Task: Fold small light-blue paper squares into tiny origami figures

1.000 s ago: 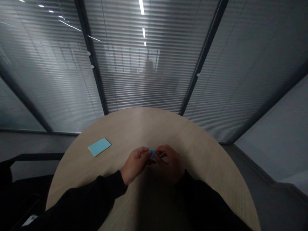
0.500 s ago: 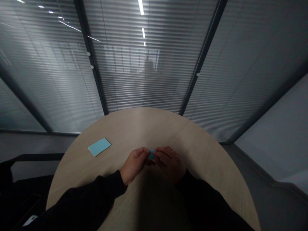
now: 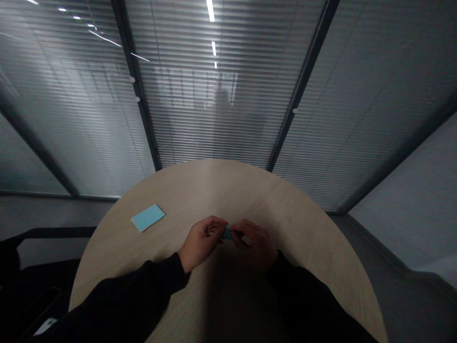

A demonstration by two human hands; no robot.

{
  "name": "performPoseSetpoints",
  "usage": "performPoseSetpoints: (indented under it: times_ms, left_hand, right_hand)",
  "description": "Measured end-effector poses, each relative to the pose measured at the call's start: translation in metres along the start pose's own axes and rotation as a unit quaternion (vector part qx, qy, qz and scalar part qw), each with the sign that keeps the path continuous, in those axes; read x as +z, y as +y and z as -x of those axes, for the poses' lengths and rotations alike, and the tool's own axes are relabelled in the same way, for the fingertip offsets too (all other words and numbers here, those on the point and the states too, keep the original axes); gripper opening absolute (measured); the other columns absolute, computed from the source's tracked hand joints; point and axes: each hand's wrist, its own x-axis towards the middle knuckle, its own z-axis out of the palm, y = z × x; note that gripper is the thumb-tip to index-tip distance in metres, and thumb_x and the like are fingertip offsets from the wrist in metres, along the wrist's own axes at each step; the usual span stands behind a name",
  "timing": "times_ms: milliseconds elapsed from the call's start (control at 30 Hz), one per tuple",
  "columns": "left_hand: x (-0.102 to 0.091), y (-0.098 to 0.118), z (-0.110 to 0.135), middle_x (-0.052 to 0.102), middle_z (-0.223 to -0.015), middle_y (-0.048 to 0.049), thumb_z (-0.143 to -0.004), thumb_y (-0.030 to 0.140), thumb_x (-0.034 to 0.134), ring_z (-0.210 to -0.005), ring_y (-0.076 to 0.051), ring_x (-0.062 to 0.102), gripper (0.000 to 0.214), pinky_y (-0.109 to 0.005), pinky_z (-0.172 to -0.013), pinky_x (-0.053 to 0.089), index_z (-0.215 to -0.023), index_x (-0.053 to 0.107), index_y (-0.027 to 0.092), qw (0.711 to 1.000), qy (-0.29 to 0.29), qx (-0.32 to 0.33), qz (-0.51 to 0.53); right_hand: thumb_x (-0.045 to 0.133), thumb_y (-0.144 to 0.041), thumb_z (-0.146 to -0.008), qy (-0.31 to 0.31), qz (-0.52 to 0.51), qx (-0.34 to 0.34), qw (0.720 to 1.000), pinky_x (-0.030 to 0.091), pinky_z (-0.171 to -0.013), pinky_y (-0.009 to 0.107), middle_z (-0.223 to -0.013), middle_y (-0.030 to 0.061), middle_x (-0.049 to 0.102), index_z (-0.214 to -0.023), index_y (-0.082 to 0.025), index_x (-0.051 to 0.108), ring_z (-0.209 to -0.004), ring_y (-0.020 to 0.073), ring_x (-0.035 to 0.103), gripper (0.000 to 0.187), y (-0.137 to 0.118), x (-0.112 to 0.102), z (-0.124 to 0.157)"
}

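Observation:
Between my fingertips, just above the table, is a small piece of blue paper (image 3: 227,233), mostly covered by my hands. My left hand (image 3: 202,242) pinches its left side with thumb and fingers. On the other side my right hand (image 3: 255,243) is closed, its thumb and forefinger gripping the right edge. How the paper is folded I cannot tell, since so little of it shows. A pad of light blue sticky notes (image 3: 148,218) lies flat to the left, apart from both hands.
The round wooden table (image 3: 214,186) spans the view below the glass wall with blinds (image 3: 210,133). A black chair (image 3: 46,233) stands at the left, with a white object (image 3: 45,326) low beside it. A pale wall (image 3: 417,205) rises at the right.
My left fingers have shifted up and curled over the blue paper. My right fingers are bent more, with a gap now showing between thumb and forefinger. The pad stays put.

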Motion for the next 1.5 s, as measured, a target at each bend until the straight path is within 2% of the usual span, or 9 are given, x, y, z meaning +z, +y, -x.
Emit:
performPoseSetpoints:
  times_ms: [133, 300, 433, 567, 667, 867, 967, 1167, 1500]
  left_hand:
    - [0.001, -0.002, 0.0, 0.069, -0.079, -0.006, -0.078, 0.037, 0.073, -0.07, -0.014, 0.062, 0.028, -0.026, -0.066, 0.047, -0.091, 0.067, 0.013, 0.998, 0.003, -0.031, 0.056]
    - [0.003, -0.005, 0.0, 0.07, -0.079, -0.0049, -0.076, 0.031, 0.076, -0.071, -0.013, 0.064, 0.026, -0.026, -0.07, 0.049, -0.091, 0.067, 0.012, 0.989, 0.013, -0.077, 0.129]
    - [0.002, -0.006, -0.001, 0.07, -0.08, -0.0038, -0.075, 0.027, 0.079, -0.072, -0.012, 0.064, 0.024, -0.025, -0.072, 0.05, -0.09, 0.067, 0.011, 0.978, 0.007, -0.095, 0.188]
    - [0.002, -0.004, 0.0, 0.07, -0.084, -0.0049, -0.073, 0.025, 0.08, -0.075, -0.012, 0.065, 0.026, -0.024, -0.074, 0.051, -0.092, 0.068, 0.011, 0.966, -0.005, -0.12, 0.229]
    - [0.001, -0.002, 0.001, 0.07, -0.085, -0.0053, -0.074, 0.027, 0.081, -0.075, -0.012, 0.065, 0.027, -0.024, -0.074, 0.051, -0.092, 0.068, 0.011, 0.963, -0.014, -0.131, 0.235]
    - [0.0, -0.003, -0.001, 0.071, -0.085, -0.0067, -0.072, 0.029, 0.081, -0.075, -0.013, 0.064, 0.033, -0.026, -0.073, 0.05, -0.096, 0.068, 0.01, 0.976, -0.032, -0.119, 0.181]
    - [0.001, -0.004, -0.001, 0.069, -0.081, -0.0057, -0.073, 0.03, 0.08, -0.072, -0.013, 0.063, 0.03, -0.025, -0.071, 0.049, -0.09, 0.068, 0.01, 0.977, -0.03, -0.115, 0.176]
    - [0.003, -0.002, 0.002, 0.067, -0.079, -0.0035, -0.072, 0.027, 0.08, -0.071, -0.011, 0.061, 0.026, -0.022, -0.067, 0.048, -0.087, 0.065, 0.011, 0.969, -0.015, -0.129, 0.209]
    - [0.002, 0.005, 0.004, 0.07, -0.09, -0.0086, -0.075, 0.021, 0.078, -0.082, -0.014, 0.066, 0.023, -0.022, -0.077, 0.052, -0.093, 0.071, 0.009, 0.949, -0.02, -0.168, 0.266]
  right_hand:
    - [0.056, -0.021, -0.088, 0.008, -0.04, 0.066, 0.997, 0.054, -0.062, 0.026, -0.08, 0.0035, 0.069, -0.091, -0.022, 0.065, -0.066, 0.0149, 0.066, 0.01, 0.0, -0.001, 0.001]
    - [0.057, -0.023, -0.086, 0.018, -0.062, 0.103, 0.993, 0.055, -0.06, 0.026, -0.079, 0.0038, 0.071, -0.089, -0.021, 0.065, -0.066, 0.0156, 0.067, 0.009, 0.0, 0.0, 0.001]
    - [0.057, -0.023, -0.086, 0.019, -0.07, 0.111, 0.991, 0.053, -0.057, 0.025, -0.077, 0.003, 0.071, -0.089, -0.022, 0.066, -0.063, 0.015, 0.066, 0.009, 0.0, 0.001, 0.002]
    - [0.056, -0.021, -0.085, 0.029, -0.067, 0.085, 0.994, 0.052, -0.056, 0.025, -0.075, 0.0024, 0.07, -0.085, -0.022, 0.066, -0.06, 0.0139, 0.063, 0.01, 0.001, 0.0, 0.001]
    - [0.056, -0.019, -0.083, 0.027, -0.066, 0.083, 0.994, 0.051, -0.055, 0.024, -0.073, 0.0019, 0.069, -0.085, -0.021, 0.066, -0.059, 0.0134, 0.062, 0.011, 0.002, -0.002, 0.001]
    - [0.06, -0.023, -0.082, 0.013, -0.088, 0.129, 0.988, 0.051, -0.055, 0.023, -0.071, 0.0019, 0.07, -0.085, -0.02, 0.065, -0.059, 0.0134, 0.065, 0.007, 0.003, 0.003, 0.004]
    - [0.06, -0.022, -0.082, 0.012, -0.074, 0.12, 0.99, 0.05, -0.054, 0.023, -0.069, 0.0008, 0.069, -0.085, -0.02, 0.064, -0.056, 0.0125, 0.062, 0.005, 0.0, 0.005, 0.003]
    - [0.056, -0.017, -0.084, 0.025, -0.047, 0.055, 0.997, 0.049, -0.057, 0.024, -0.07, 0.0016, 0.065, -0.085, -0.02, 0.064, -0.059, 0.0124, 0.06, 0.009, -0.008, 0.005, -0.001]
    - [0.055, -0.013, -0.082, 0.039, -0.072, 0.053, 0.995, 0.047, -0.055, 0.022, -0.07, 0.0001, 0.064, -0.083, -0.021, 0.063, -0.058, 0.0114, 0.058, 0.011, -0.003, 0.004, 0.001]
